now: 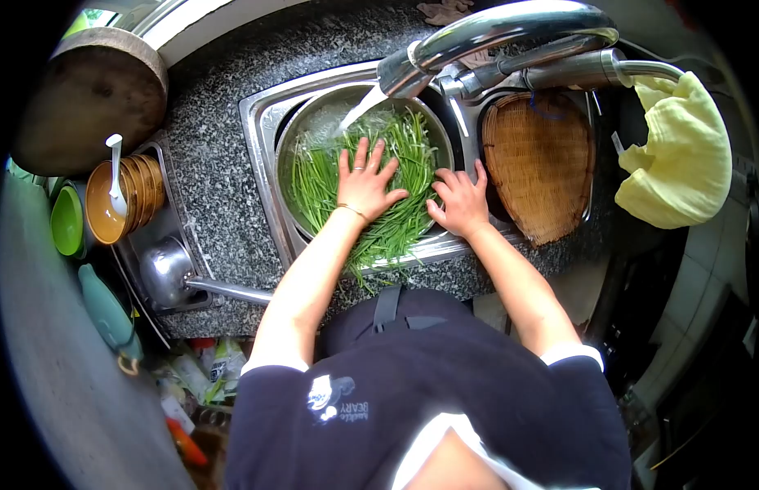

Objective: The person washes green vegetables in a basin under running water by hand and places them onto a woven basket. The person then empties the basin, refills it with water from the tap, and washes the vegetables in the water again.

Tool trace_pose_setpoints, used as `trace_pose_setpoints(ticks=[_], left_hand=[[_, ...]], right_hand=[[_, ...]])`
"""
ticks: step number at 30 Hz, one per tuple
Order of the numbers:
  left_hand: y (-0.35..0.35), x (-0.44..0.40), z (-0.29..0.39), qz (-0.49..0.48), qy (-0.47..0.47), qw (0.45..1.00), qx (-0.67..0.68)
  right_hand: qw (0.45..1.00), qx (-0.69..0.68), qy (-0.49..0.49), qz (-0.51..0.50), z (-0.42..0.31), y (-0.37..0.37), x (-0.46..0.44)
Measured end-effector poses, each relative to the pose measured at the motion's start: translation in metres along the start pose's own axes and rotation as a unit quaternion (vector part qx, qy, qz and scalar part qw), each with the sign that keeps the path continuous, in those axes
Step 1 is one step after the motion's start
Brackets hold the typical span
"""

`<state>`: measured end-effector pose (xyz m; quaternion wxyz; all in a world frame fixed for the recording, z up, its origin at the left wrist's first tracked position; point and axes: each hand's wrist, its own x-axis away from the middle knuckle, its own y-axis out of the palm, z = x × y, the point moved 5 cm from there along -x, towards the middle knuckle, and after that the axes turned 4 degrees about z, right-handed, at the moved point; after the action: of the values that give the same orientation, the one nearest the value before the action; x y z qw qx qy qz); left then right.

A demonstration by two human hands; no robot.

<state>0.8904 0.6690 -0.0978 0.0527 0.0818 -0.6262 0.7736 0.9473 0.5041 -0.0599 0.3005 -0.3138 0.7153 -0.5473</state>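
Long thin green chives [404, 151] with some pale ends fill a round metal basin [284, 163] set in the left sink bowl. Some of them hang over the basin's near edge. My left hand [367, 188] lies palm down on the chives with its fingers spread; a ring and a bracelet show on it. At the basin's right rim is my right hand [462, 202], its fingers apart and slightly bent, touching the edge of the greens. Water runs from the faucet [404, 73] into the far part of the basin.
A woven bamboo basket [538, 167] stands over the right sink bowl, with a yellow cloth [681, 155] hanging beyond. On the left are stacked brown bowls [142, 192] with a white spoon [115, 175], a metal ladle [169, 269], a green bowl [67, 220] and a round wooden board [93, 102].
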Motion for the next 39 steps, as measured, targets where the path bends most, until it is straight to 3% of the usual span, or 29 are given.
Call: trace_pose_setpoints(ticks=[4, 5, 7, 9, 11, 13, 15, 19, 21, 23, 25, 27, 29, 30, 31, 33, 35, 37, 39], left_hand=[[0.007, 0.012, -0.046, 0.019, -0.114, 0.993, -0.003], [0.003, 0.016, -0.044, 0.101, -0.112, 0.988, -0.041], [-0.001, 0.018, -0.033, 0.128, -0.142, 0.981, 0.009], [-0.003, 0.018, -0.005, 0.167, -0.015, 0.984, 0.055], [0.009, 0.015, 0.010, 0.103, 0.141, 0.979, 0.100], [0.005, 0.007, -0.011, 0.144, 0.070, 0.987, 0.012], [-0.004, 0.007, -0.031, 0.161, -0.019, 0.987, 0.022], [-0.025, 0.014, -0.033, 0.231, -0.031, 0.968, 0.087], [-0.033, 0.020, -0.028, 0.213, -0.034, 0.970, 0.114], [-0.010, 0.027, -0.024, -0.080, -0.170, 0.972, 0.142], [-0.011, 0.032, -0.003, -0.205, -0.158, 0.946, 0.197], [-0.009, 0.035, 0.022, -0.207, -0.141, 0.927, 0.279], [-0.015, 0.033, 0.038, -0.152, -0.051, 0.916, 0.368], [-0.023, 0.027, 0.037, -0.098, -0.074, 0.901, 0.417], [-0.027, 0.024, 0.032, -0.019, -0.104, 0.912, 0.396], [-0.021, 0.014, 0.018, 0.115, -0.054, 0.961, 0.247], [0.005, 0.010, 0.018, 0.067, -0.026, 0.979, 0.192], [-0.001, 0.007, 0.036, 0.108, 0.111, 0.987, 0.048], [0.001, 0.006, 0.019, 0.035, 0.062, 0.996, 0.049]], right_hand=[[1.000, -0.015, 0.005, 0.018, 0.000, -0.001, 0.003], [1.000, -0.015, 0.006, 0.016, 0.000, -0.001, 0.005], [1.000, -0.011, 0.008, 0.010, 0.000, 0.001, 0.003], [1.000, -0.005, 0.007, 0.006, 0.000, 0.001, 0.003], [1.000, -0.004, 0.003, 0.014, -0.001, -0.001, 0.003], [1.000, -0.004, 0.001, 0.016, -0.001, -0.002, 0.001], [1.000, -0.012, 0.006, 0.006, -0.002, -0.003, 0.002], [1.000, -0.004, 0.005, 0.000, 0.000, -0.001, 0.003], [1.000, -0.005, 0.007, 0.001, 0.000, -0.001, 0.003], [1.000, -0.006, 0.007, 0.005, 0.000, -0.002, 0.003], [1.000, -0.006, 0.006, 0.001, -0.001, -0.003, 0.002], [1.000, -0.001, 0.006, 0.004, -0.001, -0.002, 0.002], [1.000, 0.004, 0.003, 0.004, -0.001, -0.001, 0.003], [1.000, 0.004, 0.004, 0.005, -0.002, -0.001, 0.003], [1.000, 0.003, 0.005, 0.006, -0.001, 0.000, 0.002], [1.000, 0.006, 0.004, 0.009, -0.001, 0.000, 0.002], [1.000, 0.007, 0.003, 0.011, -0.002, 0.001, 0.004], [1.000, 0.000, 0.010, 0.002, -0.002, -0.001, 0.003], [1.000, -0.001, 0.008, 0.008, -0.001, -0.003, 0.002]])
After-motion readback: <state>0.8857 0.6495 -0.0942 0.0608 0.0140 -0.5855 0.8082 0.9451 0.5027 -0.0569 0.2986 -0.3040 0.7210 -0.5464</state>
